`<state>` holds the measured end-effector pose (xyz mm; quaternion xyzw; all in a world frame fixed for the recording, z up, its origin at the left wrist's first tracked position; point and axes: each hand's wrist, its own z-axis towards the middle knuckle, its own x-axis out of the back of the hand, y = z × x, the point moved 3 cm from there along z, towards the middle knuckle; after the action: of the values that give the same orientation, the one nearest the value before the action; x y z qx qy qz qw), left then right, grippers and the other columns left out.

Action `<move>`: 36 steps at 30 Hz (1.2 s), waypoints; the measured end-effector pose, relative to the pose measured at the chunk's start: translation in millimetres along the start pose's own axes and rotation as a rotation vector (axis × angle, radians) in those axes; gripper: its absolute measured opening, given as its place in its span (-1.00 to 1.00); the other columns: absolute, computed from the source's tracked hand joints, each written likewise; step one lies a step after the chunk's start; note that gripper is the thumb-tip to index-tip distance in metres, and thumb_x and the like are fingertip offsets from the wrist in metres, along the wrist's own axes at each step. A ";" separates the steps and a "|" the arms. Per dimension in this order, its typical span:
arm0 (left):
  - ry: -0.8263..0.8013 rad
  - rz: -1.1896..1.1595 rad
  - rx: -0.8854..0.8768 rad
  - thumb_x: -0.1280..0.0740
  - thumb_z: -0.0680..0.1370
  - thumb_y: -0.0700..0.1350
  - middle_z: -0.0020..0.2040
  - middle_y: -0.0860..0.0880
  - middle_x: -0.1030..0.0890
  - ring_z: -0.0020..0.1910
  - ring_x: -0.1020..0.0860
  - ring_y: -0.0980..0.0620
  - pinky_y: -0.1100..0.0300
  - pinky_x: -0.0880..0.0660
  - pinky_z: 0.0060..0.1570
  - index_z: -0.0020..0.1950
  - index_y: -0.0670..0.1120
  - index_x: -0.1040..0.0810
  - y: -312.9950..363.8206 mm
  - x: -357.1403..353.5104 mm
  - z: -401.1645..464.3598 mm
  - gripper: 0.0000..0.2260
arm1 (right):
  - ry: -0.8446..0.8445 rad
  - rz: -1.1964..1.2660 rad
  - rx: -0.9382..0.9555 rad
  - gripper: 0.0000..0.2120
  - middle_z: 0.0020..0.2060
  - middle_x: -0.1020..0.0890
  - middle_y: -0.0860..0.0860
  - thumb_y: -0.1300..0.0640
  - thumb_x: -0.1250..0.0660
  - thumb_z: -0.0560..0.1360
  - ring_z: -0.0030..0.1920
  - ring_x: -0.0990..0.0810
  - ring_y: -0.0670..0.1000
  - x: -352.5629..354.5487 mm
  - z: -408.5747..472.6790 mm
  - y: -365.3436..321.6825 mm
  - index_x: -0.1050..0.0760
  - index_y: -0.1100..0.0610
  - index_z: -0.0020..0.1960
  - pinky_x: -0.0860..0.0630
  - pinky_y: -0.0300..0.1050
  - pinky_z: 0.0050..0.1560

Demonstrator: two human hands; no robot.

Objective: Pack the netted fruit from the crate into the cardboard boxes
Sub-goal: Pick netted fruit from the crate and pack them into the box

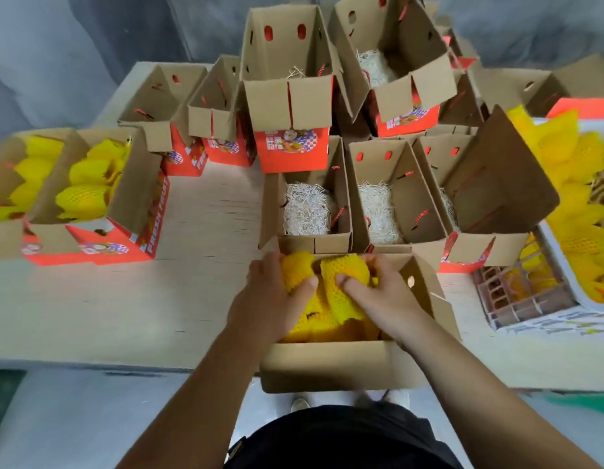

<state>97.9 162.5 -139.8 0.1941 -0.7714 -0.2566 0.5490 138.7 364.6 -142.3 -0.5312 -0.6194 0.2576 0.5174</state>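
An open cardboard box [331, 362] sits at the table's near edge, holding several fruits in yellow foam netting [324, 319]. My left hand [265, 299] grips one netted fruit [295, 265] at the box's far left. My right hand [381, 292] grips another netted fruit [344, 275] beside it, thumb pressed into the net. Both fruits sit above the pile in the box. The crate [517, 299] with more netted fruit [578, 211] stands at the right edge of the table.
Three open boxes lined with pale shredded paper [305, 211] stand just beyond my hands. Taller empty boxes [287, 96] stack behind them. Two boxes filled with netted fruit [87, 191] sit at the left. Bare tabletop [124, 299] lies left of my box.
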 end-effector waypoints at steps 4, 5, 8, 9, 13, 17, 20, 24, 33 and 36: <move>0.115 0.547 -0.217 -0.18 0.57 0.36 0.23 -0.01 -0.48 0.18 -0.46 -0.09 0.03 -0.40 0.06 0.35 0.08 -0.39 9.0 -35.6 -7.8 -0.51 | -0.186 -0.645 -0.034 -0.49 0.30 -0.38 0.04 -0.14 -0.30 0.57 0.29 -0.48 0.11 -20.2 -4.6 21.9 -0.31 0.03 0.43 -0.43 -0.04 0.28; 0.105 0.581 -0.226 -0.17 0.57 0.38 0.23 -0.03 -0.48 0.19 -0.45 -0.10 0.02 -0.39 0.14 0.36 0.06 -0.38 9.0 -42.7 -4.7 -0.48 | -0.189 -0.719 -0.027 -0.49 0.31 -0.37 0.05 -0.16 -0.28 0.57 0.28 -0.49 0.13 -22.3 -4.7 23.0 -0.31 0.03 0.43 -0.45 0.00 0.28; 0.085 0.592 -0.184 -0.12 0.56 0.44 0.24 -0.05 -0.44 0.20 -0.45 -0.11 0.04 -0.37 0.20 0.37 0.06 -0.36 -2.9 -46.9 2.7 -0.43 | -0.129 -1.004 -0.005 -0.45 0.34 -0.45 0.06 -0.27 -0.23 0.58 0.33 -0.45 0.16 -27.3 -0.2 19.9 -0.33 0.03 0.43 -0.41 0.09 0.31; 0.065 0.625 -0.183 -0.07 0.57 0.44 0.26 -0.06 -0.42 0.22 -0.43 -0.11 0.04 -0.35 0.22 0.41 0.06 -0.34 -6.4 -48.4 3.2 -0.40 | -0.120 -1.087 0.003 -0.43 0.36 -0.46 0.05 -0.30 -0.21 0.58 0.36 -0.41 0.16 -29.4 1.6 18.4 -0.33 0.02 0.44 -0.37 0.11 0.33; 0.033 0.579 -0.208 -0.07 0.59 0.41 0.33 -0.03 -0.39 0.26 -0.37 -0.12 0.00 -0.30 0.27 0.46 0.12 -0.31 -2.7 -50.7 7.5 -0.44 | -0.253 -0.952 0.013 -0.30 0.44 -0.33 0.04 -0.34 -0.27 0.53 0.44 -0.30 0.17 -16.2 4.4 12.1 -0.18 -0.06 0.54 -0.28 0.15 0.41; -0.113 0.498 -0.253 -0.25 0.45 0.46 0.40 0.07 -0.38 0.35 -0.35 -0.12 -0.03 -0.35 0.33 0.46 0.18 -0.29 -4.6 -43.5 4.1 -0.34 | -0.352 -0.925 -0.137 -0.22 0.40 -0.38 0.03 -0.26 -0.44 0.43 0.37 -0.40 0.16 28.6 -1.0 13.0 -0.15 -0.04 0.49 -0.41 0.11 0.38; -0.191 0.473 -0.227 -0.42 0.41 0.28 0.41 -0.01 -0.40 0.33 -0.41 -0.16 -0.04 -0.41 0.31 0.48 0.11 -0.31 0.6 -35.0 10.1 -0.30 | -0.472 -1.036 -0.192 -0.35 0.29 -0.52 0.07 -0.02 -0.47 0.49 0.21 -0.55 0.11 29.7 4.0 11.7 -0.20 0.02 0.44 -0.53 -0.01 0.22; -0.067 0.476 -0.183 -0.42 0.39 0.36 0.36 -0.06 -0.42 0.31 -0.46 -0.20 -0.04 -0.46 0.25 0.45 0.05 -0.35 9.9 -17.2 14.6 -0.26 | -0.501 -1.131 -0.158 -0.23 0.30 -0.56 0.12 0.02 -0.51 0.50 0.27 -0.56 0.15 18.7 20.9 4.6 -0.16 0.08 0.55 -0.53 -0.01 0.22; 0.091 0.592 -0.226 -0.30 0.43 0.48 0.29 -0.02 -0.48 0.25 -0.44 -0.09 -0.04 -0.29 0.25 0.45 0.13 -0.31 -0.8 -37.7 9.3 -0.30 | -0.494 -1.050 -0.154 -0.22 0.31 -0.45 0.08 -0.01 -0.50 0.49 0.25 -0.55 0.18 13.8 15.6 15.9 -0.06 0.00 0.49 -0.53 0.11 0.26; 0.128 0.576 -0.242 -0.29 0.42 0.50 0.27 0.01 -0.50 0.23 -0.45 -0.07 -0.02 -0.28 0.21 0.44 0.14 -0.34 -5.3 -38.7 10.8 -0.29 | -0.554 -1.071 -0.215 -0.30 0.07 -0.51 -0.03 0.01 -0.51 0.49 0.10 -0.55 0.05 36.2 15.6 3.6 -0.15 0.01 0.46 -0.55 -0.04 0.10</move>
<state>100.2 182.7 -174.8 -0.0835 -0.7223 -0.1677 0.6657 129.4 402.8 -137.3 -0.1089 -0.9344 0.0263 0.3382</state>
